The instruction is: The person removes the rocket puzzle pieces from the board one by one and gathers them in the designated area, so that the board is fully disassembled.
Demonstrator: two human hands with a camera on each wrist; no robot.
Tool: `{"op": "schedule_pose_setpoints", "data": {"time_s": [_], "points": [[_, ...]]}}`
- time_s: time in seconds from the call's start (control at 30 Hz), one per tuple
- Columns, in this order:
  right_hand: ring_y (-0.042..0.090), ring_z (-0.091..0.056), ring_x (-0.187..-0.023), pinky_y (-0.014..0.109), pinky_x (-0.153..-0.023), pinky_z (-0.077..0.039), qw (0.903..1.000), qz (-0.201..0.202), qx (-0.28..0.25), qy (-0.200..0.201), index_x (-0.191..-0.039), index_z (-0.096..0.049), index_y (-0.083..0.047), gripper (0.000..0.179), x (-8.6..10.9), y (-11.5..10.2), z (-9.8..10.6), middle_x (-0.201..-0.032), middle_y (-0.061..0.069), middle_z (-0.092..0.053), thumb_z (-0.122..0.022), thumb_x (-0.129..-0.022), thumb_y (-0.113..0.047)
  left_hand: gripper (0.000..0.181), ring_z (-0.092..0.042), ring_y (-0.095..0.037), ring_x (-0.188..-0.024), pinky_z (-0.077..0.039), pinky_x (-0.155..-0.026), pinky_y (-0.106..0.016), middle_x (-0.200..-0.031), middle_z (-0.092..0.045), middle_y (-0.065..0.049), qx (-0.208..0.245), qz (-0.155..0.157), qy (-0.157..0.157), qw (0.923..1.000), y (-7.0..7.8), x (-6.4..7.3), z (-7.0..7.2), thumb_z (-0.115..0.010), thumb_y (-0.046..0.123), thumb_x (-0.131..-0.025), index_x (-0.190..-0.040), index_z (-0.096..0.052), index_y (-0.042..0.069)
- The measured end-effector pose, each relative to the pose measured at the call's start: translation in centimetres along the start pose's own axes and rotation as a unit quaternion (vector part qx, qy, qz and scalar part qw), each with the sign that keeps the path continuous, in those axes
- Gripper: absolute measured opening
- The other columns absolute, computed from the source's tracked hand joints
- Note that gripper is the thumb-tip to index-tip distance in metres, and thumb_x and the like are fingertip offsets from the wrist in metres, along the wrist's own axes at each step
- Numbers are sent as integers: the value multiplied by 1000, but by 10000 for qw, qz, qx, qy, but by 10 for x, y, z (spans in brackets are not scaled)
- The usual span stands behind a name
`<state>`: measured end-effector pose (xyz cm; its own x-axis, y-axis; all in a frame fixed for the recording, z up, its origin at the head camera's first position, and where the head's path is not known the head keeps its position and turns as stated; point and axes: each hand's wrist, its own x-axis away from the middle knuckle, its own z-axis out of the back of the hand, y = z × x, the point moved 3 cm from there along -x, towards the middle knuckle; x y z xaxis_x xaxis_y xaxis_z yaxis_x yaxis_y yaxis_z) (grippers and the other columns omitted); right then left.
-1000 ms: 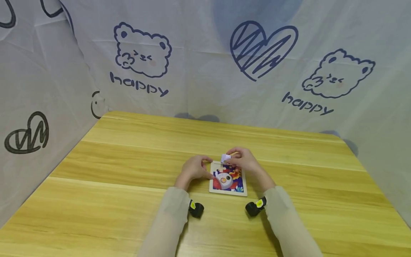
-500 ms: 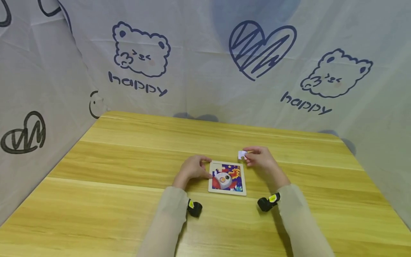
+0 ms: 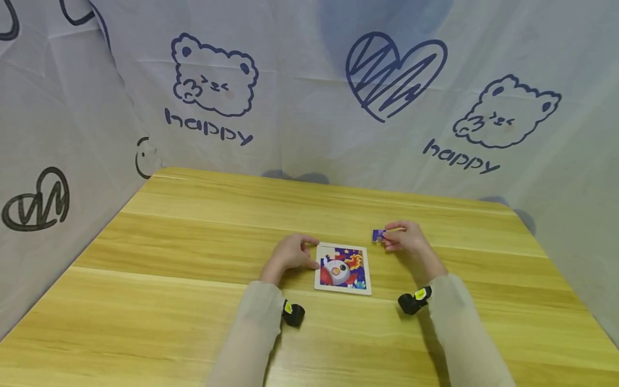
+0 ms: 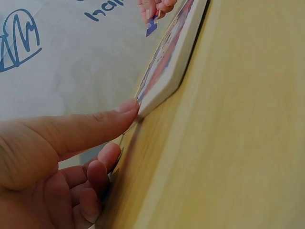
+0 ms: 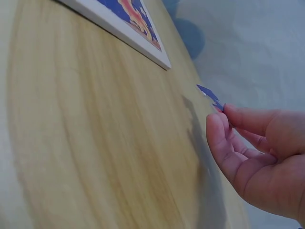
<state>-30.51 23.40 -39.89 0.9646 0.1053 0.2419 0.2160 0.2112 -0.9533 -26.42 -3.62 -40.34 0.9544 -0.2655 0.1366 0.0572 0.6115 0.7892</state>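
A square jigsaw puzzle (image 3: 340, 269) in a pale frame lies on the table, showing a rocket in a starry purple sky. Bare board shows at its upper left. Against the frame's left side rests my left hand (image 3: 292, 252); in the left wrist view its thumb (image 4: 95, 129) touches the frame's edge and other fingers are bent below. Right of the puzzle, my right hand (image 3: 408, 239) pinches a purple puzzle piece (image 3: 379, 235) between thumb and fingertips. The right wrist view has this piece (image 5: 208, 93) nearly edge-on, held above the table.
The wooden table (image 3: 193, 258) extends around the puzzle on all sides. Behind and to the left hangs a white cloth (image 3: 300, 118) with drawn bears, hearts and lettering. A black wrist camera (image 3: 413, 302) sits at the right cuff, another (image 3: 293, 313) at the left.
My right hand has moved right, away from the puzzle's top edge, with the piece in it. The piece has turned from its whitish look to purple. My left hand has stayed put.
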Motion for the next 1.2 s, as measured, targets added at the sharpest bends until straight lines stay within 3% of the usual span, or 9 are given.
{"op": "schedule_pose_setpoints", "data": {"time_s": [0.23,0.57,0.73,0.9,1.07,1.2], "points": [[10,-57,-54,25,-55,-50,9997,-173,-98,112,-104,-43,17,21,-3,4,3,-66,6,-58,-49,-86,9,55,-45,-13,-58,-37,-53,-24,-69,-53,-2,-7,-23,13,10000,1,0,0,-80,11,-64,-115,-61,8],[11,-58,-54,26,-55,-50,9995,-210,-125,194,-109,-43,20,27,-5,5,2,-68,6,-59,-51,-85,11,55,-45,-13,-58,-37,-54,-24,-69,-53,-2,-18,-28,7,10000,2,0,-1,-80,11,-64,-115,-61,8],[12,-59,-58,28,-58,-50,9992,-200,183,307,-113,-43,21,33,-6,5,1,-81,14,-59,-53,-84,10,55,-45,-13,-58,-37,-53,-24,-69,-53,-2,14,11,8,10000,2,1,-1,-80,11,-64,-115,-61,8],[18,-61,-58,31,-58,-51,9995,-17,220,221,-104,-52,17,29,-14,11,3,-86,22,-59,-62,-80,5,54,-45,-13,-57,-37,-53,-24,-69,-53,-3,73,41,0,10000,2,1,0,-80,10,-64,-115,-61,8],[15,-60,-55,30,-57,-51,9967,-87,646,476,-107,-50,18,30,-8,3,-4,-82,18,-60,-59,-83,4,55,-44,-13,-57,-37,-53,-24,-69,-52,-2,91,51,-1,9999,2,1,0,-80,10,-64,-115,-61,8],[12,-57,-53,29,-54,-50,9962,-11,745,447,-109,-48,19,31,0,-6,-13,-73,10,-59,-57,-84,3,54,-44,-13,-57,-37,-53,-24,-69,-52,-2,67,42,4,10000,1,0,0,-80,10,-64,-115,-61,8]]}}
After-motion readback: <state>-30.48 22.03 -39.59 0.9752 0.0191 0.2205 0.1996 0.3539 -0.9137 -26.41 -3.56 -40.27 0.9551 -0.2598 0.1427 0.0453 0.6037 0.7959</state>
